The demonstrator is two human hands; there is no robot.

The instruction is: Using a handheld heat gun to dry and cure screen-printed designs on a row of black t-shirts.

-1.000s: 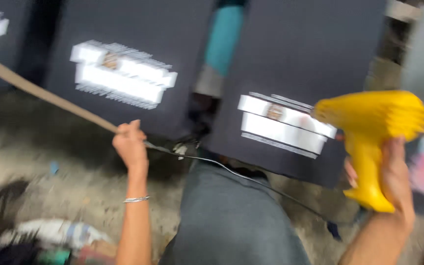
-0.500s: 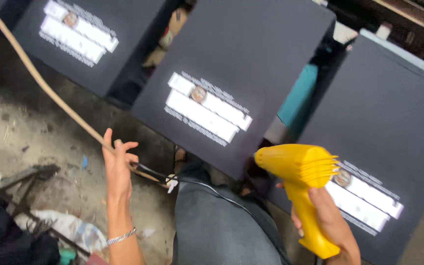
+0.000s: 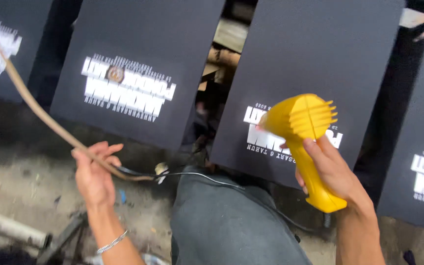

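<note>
Right hand (image 3: 334, 172) wrapped around yellow dryer (image 3: 303, 132) handle, aimed at black board (image 3: 310, 78), left hand (image 3: 94, 172) loosely curled on tan hose (image 3: 35, 105), fingers half spread

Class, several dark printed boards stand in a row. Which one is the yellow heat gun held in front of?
The second board from the right: the heat gun, gripped by the right hand, overlaps its white print. The other boards stand uncovered.
</note>
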